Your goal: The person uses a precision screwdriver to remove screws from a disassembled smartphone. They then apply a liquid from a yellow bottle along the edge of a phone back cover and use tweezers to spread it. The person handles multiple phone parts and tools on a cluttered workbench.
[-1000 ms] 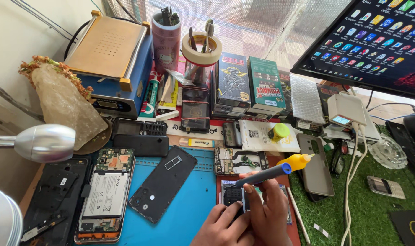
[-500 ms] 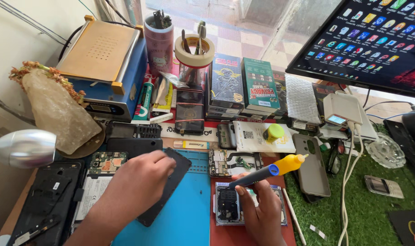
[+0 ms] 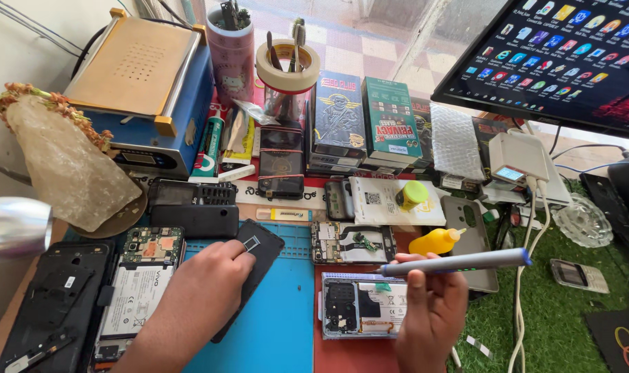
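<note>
Hands: left point(image 3: 211, 276) presses black back cover point(image 3: 256, 252), right point(image 3: 432, 304) grips screwdriver point(image 3: 459, 262).

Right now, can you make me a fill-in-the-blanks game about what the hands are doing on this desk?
1. The left hand rests on a black phone back cover lying on the ____ mat.
2. The right hand holds a grey ____.
3. Below that tool lies an opened ____.
4. The small bottle beside it is ____.

Missing words: blue; screwdriver; phone; yellow
</note>
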